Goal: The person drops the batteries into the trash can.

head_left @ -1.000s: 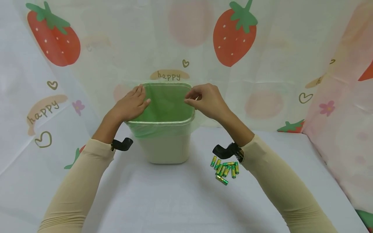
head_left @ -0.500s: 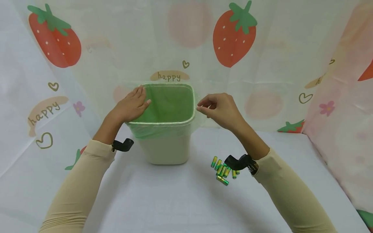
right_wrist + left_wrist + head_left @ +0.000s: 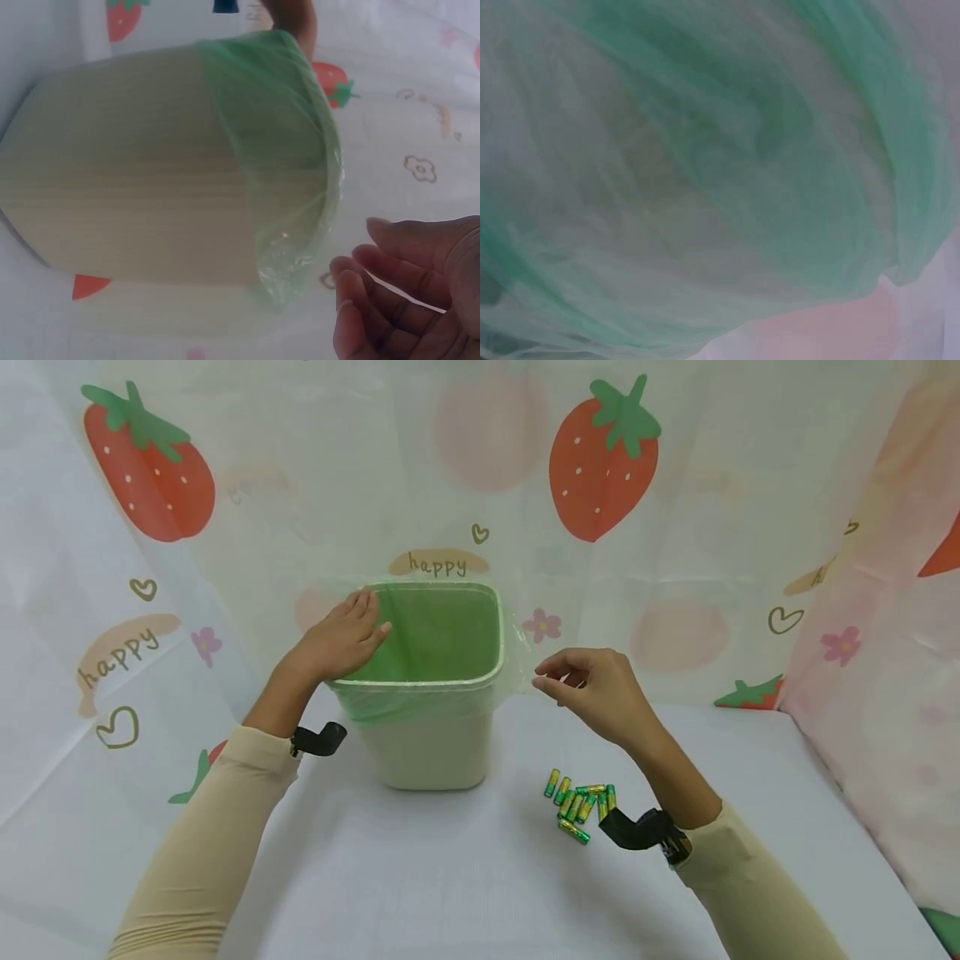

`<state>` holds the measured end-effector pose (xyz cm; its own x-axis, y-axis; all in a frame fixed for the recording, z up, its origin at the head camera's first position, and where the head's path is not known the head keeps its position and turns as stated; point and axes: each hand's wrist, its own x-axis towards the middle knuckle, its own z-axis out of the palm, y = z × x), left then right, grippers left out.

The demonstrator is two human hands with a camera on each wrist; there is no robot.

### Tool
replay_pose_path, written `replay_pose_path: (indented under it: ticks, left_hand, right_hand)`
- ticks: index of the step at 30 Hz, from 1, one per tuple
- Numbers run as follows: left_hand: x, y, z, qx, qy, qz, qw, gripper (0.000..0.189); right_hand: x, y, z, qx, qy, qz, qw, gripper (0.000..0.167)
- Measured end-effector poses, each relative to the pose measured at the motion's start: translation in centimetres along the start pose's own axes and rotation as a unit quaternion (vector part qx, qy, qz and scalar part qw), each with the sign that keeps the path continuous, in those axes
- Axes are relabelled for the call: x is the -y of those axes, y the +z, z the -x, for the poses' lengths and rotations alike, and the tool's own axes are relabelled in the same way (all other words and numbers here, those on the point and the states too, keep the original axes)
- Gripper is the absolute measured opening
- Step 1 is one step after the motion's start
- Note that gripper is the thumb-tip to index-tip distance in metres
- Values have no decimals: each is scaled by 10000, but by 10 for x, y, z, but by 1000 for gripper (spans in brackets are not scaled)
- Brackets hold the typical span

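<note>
A cream trash bin [image 3: 427,752] stands upright, lined with a thin green plastic bag [image 3: 438,631] whose edge folds down outside the rim. On the bin's left rim rests my left hand [image 3: 341,639], fingers straight and thumb over the opening. The left wrist view is filled by the translucent bag [image 3: 780,172]. My right hand [image 3: 592,689] hovers right of the bin, apart from it, holding nothing; its fingers are loosely bent. In the right wrist view, thumb and fingers lie separate, below the folded bag edge [image 3: 285,142].
Several green and yellow batteries [image 3: 576,803] lie in a loose group on the white tabletop [image 3: 450,877], right of the bin and partly under the right wrist camera [image 3: 637,829]. A strawberry-print cloth [image 3: 705,527] hangs behind.
My right hand has left the bin's right rim and moved right and down, toward the batteries. The left hand has stayed on the left rim.
</note>
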<state>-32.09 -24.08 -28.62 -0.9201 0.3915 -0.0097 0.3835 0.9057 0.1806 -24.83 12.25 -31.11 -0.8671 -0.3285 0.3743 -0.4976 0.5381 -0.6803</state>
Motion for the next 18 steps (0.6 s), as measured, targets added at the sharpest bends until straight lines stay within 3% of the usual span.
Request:
replay_pose_path:
  ticks: [18]
  left_hand:
    - [0, 1, 1, -52, 0, 5, 10000, 67]
  right_hand:
    - [-32, 8, 52, -222, 411, 51, 9989, 16]
